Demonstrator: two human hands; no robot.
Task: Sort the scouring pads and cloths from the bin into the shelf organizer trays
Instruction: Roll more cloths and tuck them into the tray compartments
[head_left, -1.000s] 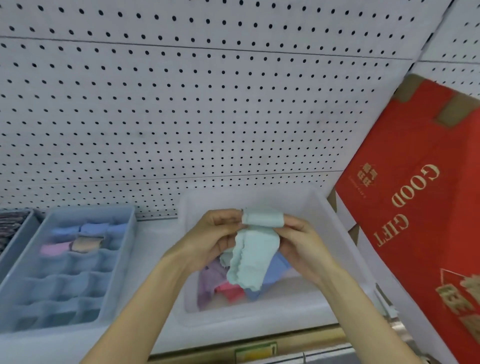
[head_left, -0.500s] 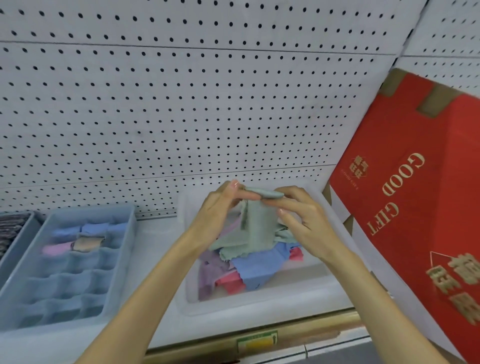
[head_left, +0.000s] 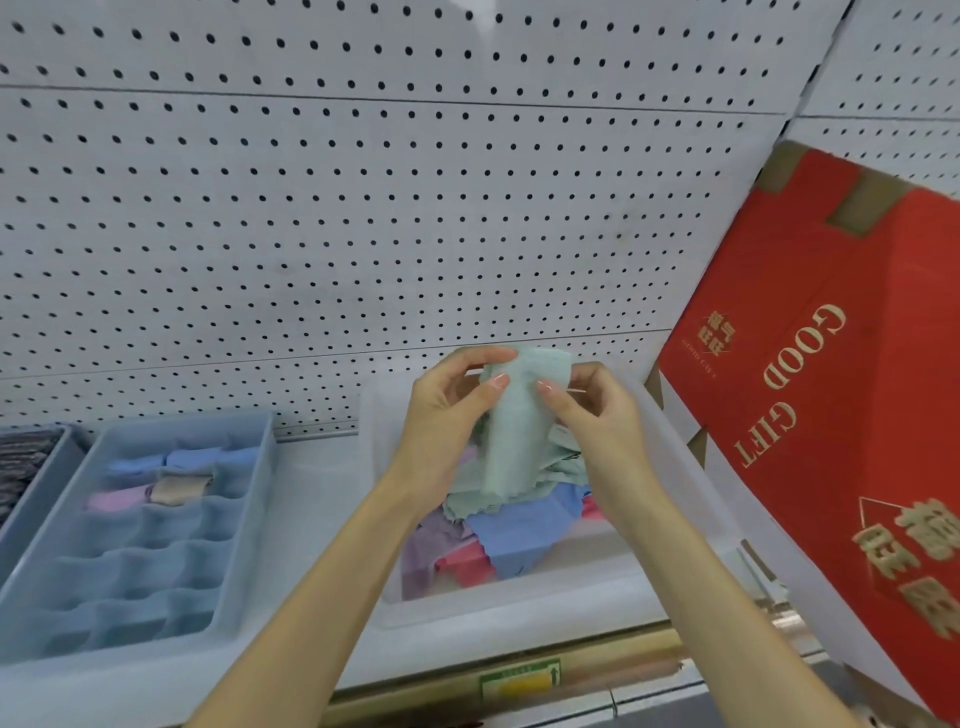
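Note:
A pale green cloth (head_left: 514, 431) hangs folded above the clear plastic bin (head_left: 519, 603). My left hand (head_left: 447, 415) pinches its upper left edge and my right hand (head_left: 592, 410) pinches its upper right edge. Inside the bin lie loose cloths: blue (head_left: 524, 535), purple (head_left: 431, 545), pink-red (head_left: 467, 564) and another green one. To the left stands a blue shelf organizer tray (head_left: 244, 530) with many small cells. Its back cells hold rolled blue cloths (head_left: 182, 460), a pink one (head_left: 117, 501) and a tan one (head_left: 179, 491).
A second tray (head_left: 31, 499) at the far left holds dark grey pads (head_left: 21, 462). A red gift box (head_left: 831, 405) leans close on the right of the bin. White pegboard (head_left: 363, 208) backs the shelf. The shelf's front edge carries a price label (head_left: 519, 680).
Both hands have lifted the green cloth higher above the bin and folded it narrower. The camera view has shifted slightly; the trays and bin have not moved.

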